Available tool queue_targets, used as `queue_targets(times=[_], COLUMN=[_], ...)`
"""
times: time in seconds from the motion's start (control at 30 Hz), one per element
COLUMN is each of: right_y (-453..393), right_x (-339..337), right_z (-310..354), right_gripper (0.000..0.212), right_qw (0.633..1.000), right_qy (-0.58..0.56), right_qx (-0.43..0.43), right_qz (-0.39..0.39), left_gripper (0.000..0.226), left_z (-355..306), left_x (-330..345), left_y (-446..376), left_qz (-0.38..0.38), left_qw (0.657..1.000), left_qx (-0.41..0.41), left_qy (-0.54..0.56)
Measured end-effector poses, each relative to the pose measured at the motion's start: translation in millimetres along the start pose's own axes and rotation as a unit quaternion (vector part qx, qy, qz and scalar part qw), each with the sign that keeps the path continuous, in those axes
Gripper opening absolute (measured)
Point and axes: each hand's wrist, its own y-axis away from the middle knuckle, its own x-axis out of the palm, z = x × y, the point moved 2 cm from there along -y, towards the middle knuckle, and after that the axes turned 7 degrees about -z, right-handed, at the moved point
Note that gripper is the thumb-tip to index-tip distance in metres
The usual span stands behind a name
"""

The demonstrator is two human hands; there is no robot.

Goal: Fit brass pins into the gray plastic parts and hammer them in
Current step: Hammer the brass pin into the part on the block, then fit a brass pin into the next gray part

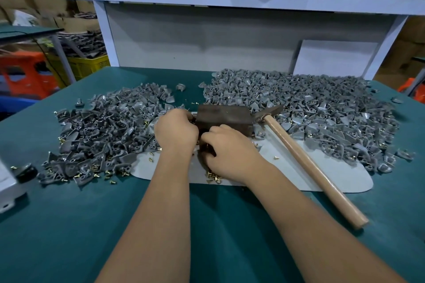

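Observation:
My left hand (176, 132) sits with curled fingers against the left side of a dark rusty metal block (224, 117); what it holds is hidden. My right hand (230, 153) lies just in front of the block with fingers bent down over something dark, above a small heap of brass pins (212, 176). A pile of gray plastic parts (103, 131) with brass pins spreads to the left. A bigger pile of gray parts (310, 108) lies to the right. A hammer (305, 158) with a wooden handle lies untouched, its head by the block.
A light gray mat (333, 181) lies under the work area on the green table (207, 225). A white board (333, 57) leans at the back right. A white object (7, 190) sits at the left table edge. Crates stand beyond the table on the left.

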Motion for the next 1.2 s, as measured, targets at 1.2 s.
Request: queue_targets(times=[1.2], right_y=[-2], right_x=[-9], right_z=[-22], right_gripper=[0.018], right_qw=[0.998], right_qy=[-0.029], right_qx=[0.057], right_qz=[-0.013], left_gripper=[0.023], left_z=[-6], left_x=[2], left_y=[-2], left_qz=[-0.153], left_qw=[0.985], left_qx=[0.042], left_qy=[0.073])
